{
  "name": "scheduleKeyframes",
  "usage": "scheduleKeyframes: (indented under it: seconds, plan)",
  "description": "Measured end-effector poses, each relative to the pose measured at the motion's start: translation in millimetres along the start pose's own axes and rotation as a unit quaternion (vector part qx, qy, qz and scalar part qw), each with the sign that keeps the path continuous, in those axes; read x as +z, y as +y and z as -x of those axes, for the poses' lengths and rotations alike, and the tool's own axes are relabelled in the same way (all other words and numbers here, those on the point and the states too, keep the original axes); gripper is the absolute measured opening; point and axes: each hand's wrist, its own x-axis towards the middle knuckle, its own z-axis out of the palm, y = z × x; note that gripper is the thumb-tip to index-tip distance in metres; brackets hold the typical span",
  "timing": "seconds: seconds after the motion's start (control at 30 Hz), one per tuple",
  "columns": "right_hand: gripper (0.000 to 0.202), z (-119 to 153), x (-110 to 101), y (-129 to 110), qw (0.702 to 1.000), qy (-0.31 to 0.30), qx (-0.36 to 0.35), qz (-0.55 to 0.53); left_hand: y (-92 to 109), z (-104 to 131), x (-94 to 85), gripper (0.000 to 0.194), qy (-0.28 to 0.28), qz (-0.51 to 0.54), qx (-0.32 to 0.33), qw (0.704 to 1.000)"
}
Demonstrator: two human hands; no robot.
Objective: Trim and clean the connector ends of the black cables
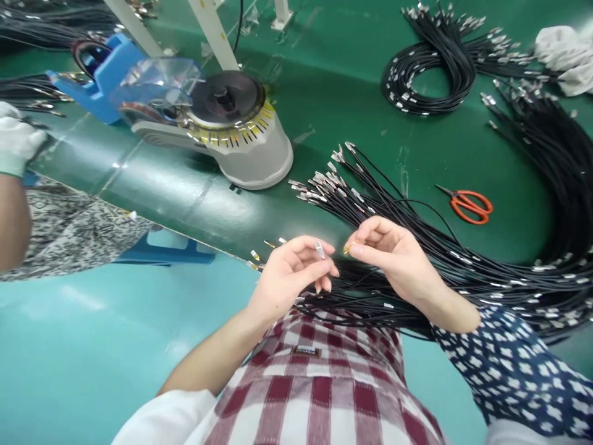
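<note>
My left hand [291, 272] is closed, its thumb and fingers pinching a black cable by its end, where a silvery connector [319, 250] sticks up. Just to the right, my right hand [398, 256] pinches a small yellowish piece [351, 246] between thumb and fingertips; it looks like a bit of tape or a label, too small to be sure. A narrow gap separates the two hands. Beneath them a bundle of black cables [365, 284] lies along the table edge, and another group of cables with metal-tipped ends [333, 185] fans out just beyond.
A round grey dispenser [259, 157] with yellow strips stands at back left, beside a blue tape holder [99, 93]. Orange-handled scissors [470, 205] lie to the right. Behind are a coiled cable bundle [393, 86] and white cloth [565, 55]. A co-worker's gloved hand [18, 139] is at far left.
</note>
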Motion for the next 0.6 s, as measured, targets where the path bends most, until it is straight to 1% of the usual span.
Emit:
scheduleKeyframes:
  seconds: [0.1, 0.2, 0.27, 0.43, 0.6]
  plan:
    - [0.017, 3, 12, 7, 0.999, 0.012, 0.008, -0.036, 1, 4, 2.0, 0.020, 0.006, -0.009, 0.009, 1.000]
    - [0.017, 6, 22, 12, 0.998, 0.025, 0.010, -0.051, 1, 6, 4.7, 0.028, 0.039, -0.035, 0.037, 0.998]
    - [0.018, 8, 26, 14, 0.998, 0.037, 0.001, -0.044, 1, 7, 6.6, 0.028, 0.060, -0.053, 0.050, 0.996]
    - [0.020, 9, 30, 17, 0.997, 0.072, -0.025, 0.008, 2, 8, 9.8, 0.026, 0.072, -0.062, 0.056, 0.994]
    - [0.021, 11, 32, 21, 0.996, 0.082, -0.033, 0.011, 2, 9, 10.6, 0.028, 0.075, -0.057, 0.058, 0.994]
